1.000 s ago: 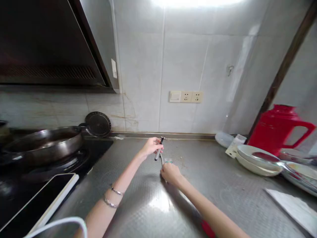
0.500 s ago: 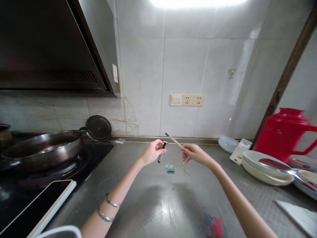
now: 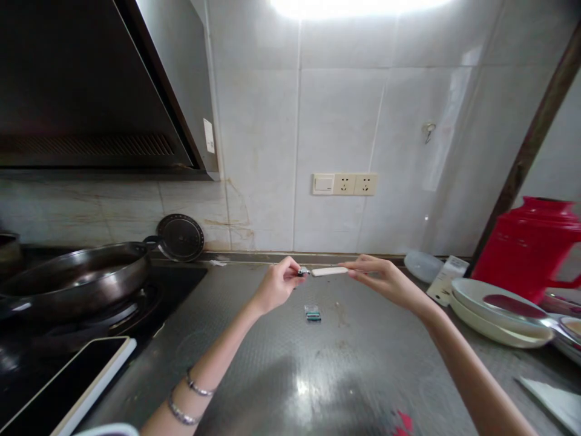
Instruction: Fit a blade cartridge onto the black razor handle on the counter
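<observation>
Closest of all, at the bottom left, a curved white rim (image 3: 109,430), cut off by the edge. Near it, a flat slab with a dark face and pale sides, like a phone (image 3: 68,393), lying at a slant. At the bottom, right of the middle, a red patch (image 3: 402,422) on the shiny metal counter (image 3: 345,375); cannot tell if a real thing or just a shine. Off to the right, a flat white sheet (image 3: 551,399). Around the left arm, two silver bangles (image 3: 184,413).

A bit farther, in the middle of the counter, a tiny clear and green thing (image 3: 312,313), lying below and between the two hands. Just past it, up over the counter, the left hand (image 3: 275,287), with finger and thumb pinching a little black and silver thing (image 3: 303,272). Facing it, the right hand (image 3: 388,281), with fingers nearly straight, gripping one end of a white stick (image 3: 330,272). Stick held almost flat, with its other end right by the black and silver thing; cannot tell if touching.

To the right, stacked plates (image 3: 481,324), a small white box (image 3: 447,281), a clear bowl (image 3: 423,266) and a big red jug (image 3: 529,248). To the left, a wide metal pan (image 3: 100,278) on the black stove (image 3: 177,290).

At the back, a round black disc (image 3: 180,237) leaning on the gray wall (image 3: 258,121).
</observation>
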Demonstrator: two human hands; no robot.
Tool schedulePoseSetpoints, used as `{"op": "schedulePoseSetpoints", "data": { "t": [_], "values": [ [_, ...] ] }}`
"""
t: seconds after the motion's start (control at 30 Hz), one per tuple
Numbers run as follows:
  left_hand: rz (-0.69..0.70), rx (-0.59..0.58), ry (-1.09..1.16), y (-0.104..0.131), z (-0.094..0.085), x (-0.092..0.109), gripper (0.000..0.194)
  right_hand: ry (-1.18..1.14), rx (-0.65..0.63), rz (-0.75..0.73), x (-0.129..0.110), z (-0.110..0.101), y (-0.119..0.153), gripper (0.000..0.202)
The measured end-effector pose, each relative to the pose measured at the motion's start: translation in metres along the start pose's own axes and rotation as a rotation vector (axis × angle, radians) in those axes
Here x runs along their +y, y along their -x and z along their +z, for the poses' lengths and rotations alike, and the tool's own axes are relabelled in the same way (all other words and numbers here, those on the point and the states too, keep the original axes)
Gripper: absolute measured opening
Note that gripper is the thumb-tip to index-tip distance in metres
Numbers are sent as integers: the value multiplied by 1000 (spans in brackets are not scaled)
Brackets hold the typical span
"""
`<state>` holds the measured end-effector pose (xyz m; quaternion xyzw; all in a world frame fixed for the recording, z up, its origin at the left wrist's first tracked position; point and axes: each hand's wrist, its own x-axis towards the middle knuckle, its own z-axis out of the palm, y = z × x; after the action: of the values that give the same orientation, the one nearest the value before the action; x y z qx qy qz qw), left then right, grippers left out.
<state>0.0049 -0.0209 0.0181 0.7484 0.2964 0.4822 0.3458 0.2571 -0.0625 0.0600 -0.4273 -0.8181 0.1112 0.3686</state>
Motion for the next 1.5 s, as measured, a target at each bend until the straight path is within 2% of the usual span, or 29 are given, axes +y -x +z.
{"op": "schedulePoseSetpoints", "data": {
  "t": [0.13,0.37,0.53,0.67,0.83,0.93,1.07,1.37,1.5],
  "values": [
    [24,-16,-30,2,4,2,13,67,89,-20,-9,5,1,37],
    [61,1,-91,5,6,9,12,135,215,-22,-3,13,-2,33],
    [42,-18,-93,6,6,9,11,138,161,-75,-7,20,-3,33],
    [33,-7,-66,7,7,6,14,269,271,-76,-6,20,-4,30],
    [38,-7,-86,9,7,7,11,257,179,-155,-11,17,-2,32],
    [47,-25,-113,10,8,9,8,277,166,-187,-12,18,-2,31],
    [28,-57,-87,11,10,8,8,230,153,-167,-5,19,-3,33],
    [53,-17,-151,11,10,8,9,145,133,-143,-5,20,-5,31],
    [40,-6,-95,10,11,5,13,151,178,-115,4,16,-5,32]
  ]
}}
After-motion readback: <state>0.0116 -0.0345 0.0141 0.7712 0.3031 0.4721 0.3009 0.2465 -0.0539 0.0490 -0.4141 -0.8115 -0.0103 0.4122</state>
